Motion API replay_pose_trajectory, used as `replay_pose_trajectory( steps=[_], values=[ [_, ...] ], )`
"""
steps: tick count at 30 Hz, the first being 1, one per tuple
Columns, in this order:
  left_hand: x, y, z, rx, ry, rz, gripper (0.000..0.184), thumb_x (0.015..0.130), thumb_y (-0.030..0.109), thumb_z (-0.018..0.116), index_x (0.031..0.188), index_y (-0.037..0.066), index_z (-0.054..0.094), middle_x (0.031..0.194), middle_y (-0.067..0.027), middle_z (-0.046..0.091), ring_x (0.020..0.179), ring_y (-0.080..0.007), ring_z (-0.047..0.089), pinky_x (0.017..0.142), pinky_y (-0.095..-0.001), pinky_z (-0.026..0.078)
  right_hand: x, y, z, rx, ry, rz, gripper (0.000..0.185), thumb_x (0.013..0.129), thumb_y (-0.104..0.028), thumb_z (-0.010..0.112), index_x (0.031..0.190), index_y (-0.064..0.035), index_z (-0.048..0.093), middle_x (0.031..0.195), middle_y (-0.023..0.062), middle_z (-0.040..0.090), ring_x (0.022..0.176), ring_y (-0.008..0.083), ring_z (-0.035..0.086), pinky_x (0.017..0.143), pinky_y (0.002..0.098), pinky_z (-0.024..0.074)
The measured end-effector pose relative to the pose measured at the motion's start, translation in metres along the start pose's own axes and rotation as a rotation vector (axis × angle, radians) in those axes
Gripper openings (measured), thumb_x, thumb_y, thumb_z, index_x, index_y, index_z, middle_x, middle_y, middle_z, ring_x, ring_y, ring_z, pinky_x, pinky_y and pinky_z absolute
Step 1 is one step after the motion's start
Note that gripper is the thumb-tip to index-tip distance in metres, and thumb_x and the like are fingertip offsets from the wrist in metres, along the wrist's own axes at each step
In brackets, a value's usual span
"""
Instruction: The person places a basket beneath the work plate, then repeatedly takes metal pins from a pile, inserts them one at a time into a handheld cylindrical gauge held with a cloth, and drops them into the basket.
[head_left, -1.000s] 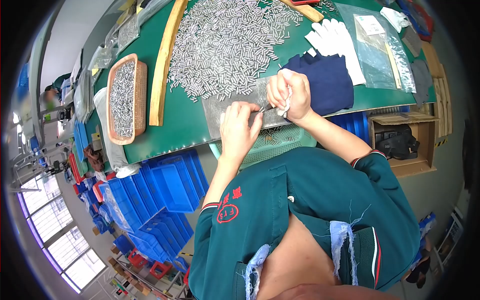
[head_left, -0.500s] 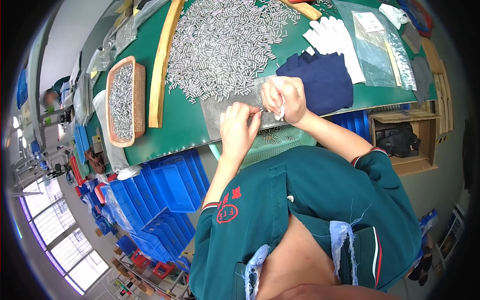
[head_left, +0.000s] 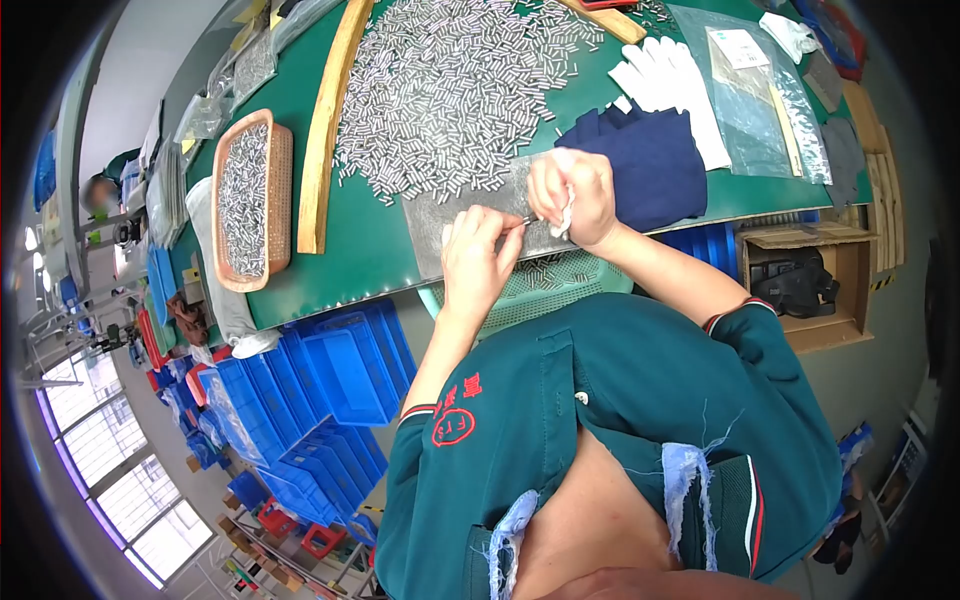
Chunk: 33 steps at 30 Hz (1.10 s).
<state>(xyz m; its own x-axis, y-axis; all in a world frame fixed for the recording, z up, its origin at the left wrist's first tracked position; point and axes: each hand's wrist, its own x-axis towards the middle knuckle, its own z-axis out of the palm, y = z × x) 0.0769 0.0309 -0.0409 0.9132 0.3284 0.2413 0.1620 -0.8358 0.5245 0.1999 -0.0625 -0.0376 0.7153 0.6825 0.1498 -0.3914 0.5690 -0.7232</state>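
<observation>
My left hand [head_left: 478, 252] pinches a small metal pin [head_left: 526, 221] between thumb and fingertips, above a dark grey mat [head_left: 428, 232] at the table's front edge. Curled around a crumpled white cloth [head_left: 564, 217], my right hand [head_left: 575, 195] is close to the pin's far end. Whether its fingertips touch the pin I cannot tell. Beyond the hands spreads a large heap of short metal pins [head_left: 440, 95]. Below them, a light green basket [head_left: 600, 280] with more pins sits partly under the table edge.
A pink basket [head_left: 283, 200] full of pins stands at left beside a wooden strip [head_left: 322, 150]. Right of the hands lie a navy cloth [head_left: 655, 170], white gloves [head_left: 670, 80] and a clear plastic bag [head_left: 745, 110]. Blue crates [head_left: 350, 370] and a cardboard box [head_left: 820, 325] are below the table.
My right hand's fingers have shifted slightly around the cloth, and more of the cloth shows. My left hand stays almost in place, still pinching a pin.
</observation>
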Motion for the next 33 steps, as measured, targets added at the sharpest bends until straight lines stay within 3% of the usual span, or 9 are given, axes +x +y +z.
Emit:
replay_pose_trajectory(
  steps=[3, 7, 9, 11, 14, 25, 28, 31, 33],
  values=[
    [0.0, 0.0, -0.001, -0.011, -0.036, -0.027, 0.007, 0.072, 0.012, 0.065, 0.075, 0.011, 0.059, 0.072, -0.0009, 0.052, 0.071, -0.0193, 0.052, 0.063, -0.0326, 0.035, -0.001, 0.002, -0.001, -0.177, -0.172, -0.129, 0.041, 0.09, -0.02, 0.036, 0.052, -0.0042, 0.035, 0.044, 0.0062, 0.038, 0.037, 0.0113, 0.034, 0.037, 0.0251, 0.0293],
    [0.001, 0.01, -0.016, 0.032, -0.121, 0.023, 0.005, 0.073, 0.013, 0.064, 0.077, 0.012, 0.06, 0.072, -0.0008, 0.053, 0.072, -0.019, 0.052, 0.065, -0.0325, 0.036, 0.002, -0.004, 0.004, -0.009, 0.022, 0.02, 0.043, 0.09, -0.024, 0.033, 0.051, -0.0074, 0.031, 0.042, 0.0043, 0.033, 0.034, 0.0107, 0.028, 0.037, 0.0256, 0.028],
    [0.002, 0.009, -0.027, -0.056, -0.307, 0.078, 0.005, 0.075, 0.016, 0.063, 0.079, 0.013, 0.062, 0.074, -0.0009, 0.054, 0.074, -0.0187, 0.052, 0.067, -0.0321, 0.036, 0.002, -0.004, 0.004, 0.008, 0.038, 0.043, 0.042, 0.09, -0.024, 0.033, 0.051, -0.0074, 0.031, 0.042, 0.0043, 0.033, 0.034, 0.0107, 0.028, 0.037, 0.0254, 0.0279],
    [0.005, 0.001, -0.025, -0.084, -0.286, 0.071, 0.009, 0.077, 0.017, 0.061, 0.085, 0.013, 0.062, 0.076, -0.0015, 0.055, 0.075, -0.0193, 0.053, 0.068, -0.0314, 0.037, 0.003, -0.004, 0.004, 0.013, 0.038, 0.048, 0.042, 0.09, -0.024, 0.033, 0.051, -0.0073, 0.032, 0.042, 0.0042, 0.033, 0.034, 0.0107, 0.028, 0.037, 0.0253, 0.0279],
    [0.018, -0.002, -0.022, 0.06, -0.045, -0.114, 0.014, 0.077, 0.013, 0.06, 0.091, 0.014, 0.062, 0.077, -0.0038, 0.054, 0.073, -0.0211, 0.054, 0.066, -0.0324, 0.038, 0.003, -0.004, 0.001, 0.048, 0.012, 0.053, 0.041, 0.09, -0.022, 0.034, 0.052, -0.0066, 0.033, 0.043, 0.0046, 0.035, 0.035, 0.0112, 0.031, 0.037, 0.0254, 0.0301],
    [0.033, -0.008, -0.015, 0.171, -0.073, -0.05, 0.016, 0.073, 0.014, 0.063, 0.087, 0.009, 0.059, 0.078, -0.0052, 0.052, 0.076, -0.0225, 0.053, 0.068, -0.0345, 0.039, 0.003, -0.004, 0.004, 0.017, 0.033, 0.054, 0.042, 0.09, -0.024, 0.033, 0.052, -0.0072, 0.032, 0.041, 0.004, 0.033, 0.034, 0.011, 0.029, 0.037, 0.0254, 0.0284],
    [0.027, -0.005, -0.011, 0.127, 0.058, -0.038, 0.016, 0.073, 0.014, 0.064, 0.086, 0.008, 0.058, 0.08, -0.0055, 0.053, 0.079, -0.0233, 0.053, 0.068, -0.0346, 0.039, 0.002, -0.002, 0.002, 0.022, 0.03, 0.02, 0.042, 0.09, -0.024, 0.033, 0.052, -0.0072, 0.032, 0.042, 0.0042, 0.033, 0.034, 0.0112, 0.03, 0.037, 0.0255, 0.0288],
    [0.017, 0.004, -0.002, 0.05, -0.022, 0.117, 0.015, 0.072, 0.016, 0.065, 0.083, 0.009, 0.057, 0.08, -0.0052, 0.053, 0.077, -0.0227, 0.051, 0.065, -0.034, 0.037, 0.002, -0.001, 0.001, 0.001, 0.06, -0.051, 0.042, 0.09, -0.025, 0.032, 0.052, -0.0072, 0.032, 0.042, 0.0044, 0.033, 0.035, 0.0113, 0.03, 0.038, 0.0255, 0.0292],
    [0.011, 0.014, 0.002, 0.073, -0.07, 0.074, 0.014, 0.072, 0.014, 0.066, 0.081, 0.009, 0.057, 0.08, -0.0051, 0.055, 0.077, -0.0236, 0.052, 0.065, -0.0345, 0.038, 0.002, -0.001, 0.0, -0.004, 0.114, -0.084, 0.042, 0.091, -0.025, 0.032, 0.053, -0.0071, 0.032, 0.043, 0.0045, 0.033, 0.035, 0.0112, 0.03, 0.038, 0.0254, 0.0291]
  ],
)
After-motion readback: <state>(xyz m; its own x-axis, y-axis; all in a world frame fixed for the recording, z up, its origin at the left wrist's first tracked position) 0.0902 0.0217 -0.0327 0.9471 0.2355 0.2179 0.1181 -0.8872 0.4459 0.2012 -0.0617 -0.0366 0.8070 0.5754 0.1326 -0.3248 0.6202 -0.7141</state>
